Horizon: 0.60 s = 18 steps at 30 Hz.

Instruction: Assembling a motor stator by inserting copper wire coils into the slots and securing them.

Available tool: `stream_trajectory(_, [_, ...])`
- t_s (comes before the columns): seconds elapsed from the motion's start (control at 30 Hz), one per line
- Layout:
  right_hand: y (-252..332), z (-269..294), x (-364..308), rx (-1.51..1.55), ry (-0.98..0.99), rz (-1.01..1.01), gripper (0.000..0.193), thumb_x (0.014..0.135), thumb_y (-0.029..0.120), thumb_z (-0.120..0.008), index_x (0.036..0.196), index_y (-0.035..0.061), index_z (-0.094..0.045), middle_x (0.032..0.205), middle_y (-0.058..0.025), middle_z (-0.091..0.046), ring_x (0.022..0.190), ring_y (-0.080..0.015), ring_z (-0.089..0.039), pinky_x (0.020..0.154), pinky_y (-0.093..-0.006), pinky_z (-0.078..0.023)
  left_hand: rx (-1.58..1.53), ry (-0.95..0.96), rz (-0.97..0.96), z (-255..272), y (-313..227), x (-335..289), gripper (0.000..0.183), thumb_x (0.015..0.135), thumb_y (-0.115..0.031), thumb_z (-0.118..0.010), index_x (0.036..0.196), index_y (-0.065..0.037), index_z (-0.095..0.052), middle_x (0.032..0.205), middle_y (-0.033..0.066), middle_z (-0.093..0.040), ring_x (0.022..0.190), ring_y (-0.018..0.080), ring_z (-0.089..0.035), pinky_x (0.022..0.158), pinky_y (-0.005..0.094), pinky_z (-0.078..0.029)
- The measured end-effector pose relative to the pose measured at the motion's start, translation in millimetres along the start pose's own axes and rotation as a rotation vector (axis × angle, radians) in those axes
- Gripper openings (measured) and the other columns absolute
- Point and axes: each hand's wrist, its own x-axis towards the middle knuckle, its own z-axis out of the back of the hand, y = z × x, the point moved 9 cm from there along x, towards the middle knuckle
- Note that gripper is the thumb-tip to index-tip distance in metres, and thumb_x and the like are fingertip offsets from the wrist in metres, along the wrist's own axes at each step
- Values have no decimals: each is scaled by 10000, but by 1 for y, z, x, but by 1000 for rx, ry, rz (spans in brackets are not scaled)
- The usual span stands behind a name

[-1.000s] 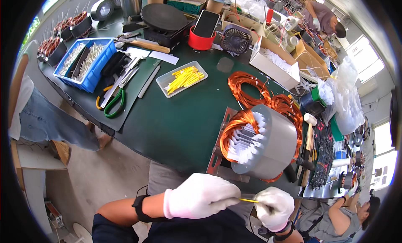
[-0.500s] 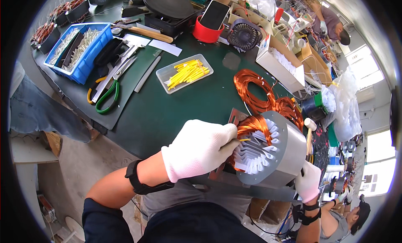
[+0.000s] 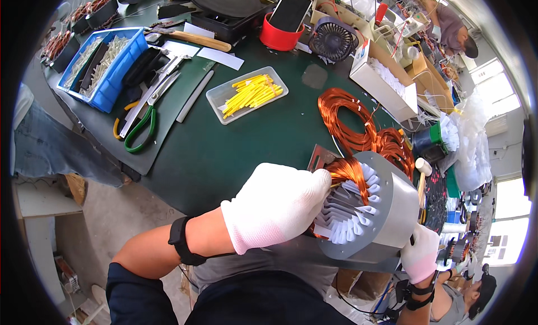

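A silver motor stator (image 3: 399,210) lies on its side at the table's near edge, its open end facing left. White paper slot liners (image 3: 343,231) ring the bore, and a copper coil (image 3: 348,172) enters at the upper side. My left hand (image 3: 280,204), in a white glove, is closed on the copper wires at the bore; the fingertips are partly hidden, with a bit of yellow beside them. At the stator's rear end is my gloved right hand (image 3: 421,252), fingers curled in by the rim. What it grips is hidden.
More copper coils (image 3: 350,120) lie behind the stator. Left of them sit a tray (image 3: 218,101) of yellow sleeves, green-handled scissors (image 3: 143,129) and a blue bin (image 3: 109,92). A mallet (image 3: 423,167) and white box (image 3: 386,89) stand right. Other people work at far right.
My left hand has shifted slightly right and up, closer against the copper coil. The yellow piece at its fingertips is now mostly covered. The whole view has shifted a little.
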Motion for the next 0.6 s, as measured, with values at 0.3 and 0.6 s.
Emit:
stream_trajectory(0.3, [-4, -3, 1, 16, 28, -2, 105, 812, 80, -698, 811, -8, -640, 723, -203, -612, 682, -413, -632, 617, -433, -477, -90, 131, 122, -2, 14, 8, 122, 936, -169, -724, 929, -75, -648, 704, 129, -638, 667, 361, -685, 613, 438, -549])
stream_trajectory(0.6, [-3, 0, 4, 20, 30, 24, 129, 821, 101, -701, 808, -5, -629, 718, -208, -589, 682, -424, -619, 608, -457, -451, 89, 137, 63, -5, 6, 12, 169, 928, -189, -729, 924, -59, -620, 701, 134, -639, 681, 363, -695, 616, 448, -553])
